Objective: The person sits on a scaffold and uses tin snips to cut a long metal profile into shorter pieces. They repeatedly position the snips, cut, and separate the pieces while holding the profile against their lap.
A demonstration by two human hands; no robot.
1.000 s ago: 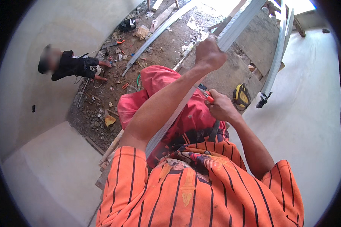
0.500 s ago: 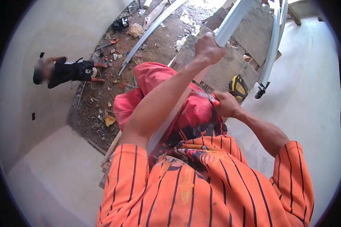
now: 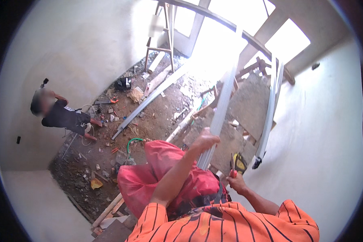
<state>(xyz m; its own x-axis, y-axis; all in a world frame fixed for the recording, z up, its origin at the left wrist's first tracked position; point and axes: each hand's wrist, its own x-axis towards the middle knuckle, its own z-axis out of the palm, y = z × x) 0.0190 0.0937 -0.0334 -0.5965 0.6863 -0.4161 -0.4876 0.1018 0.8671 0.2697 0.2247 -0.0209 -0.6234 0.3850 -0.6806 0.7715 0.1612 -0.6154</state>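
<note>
Drawn away from the grey metal strip (image 3: 222, 109), red-handled snips (image 3: 233, 174) sit right of it, gripped in my curled right hand (image 3: 238, 184); my left hand's (image 3: 205, 141) fingers clasp the strip.

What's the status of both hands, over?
Left hand grips long grey profile. Right hand holds red-handled tool. Yellow-and-black object just beyond right hand.
</note>
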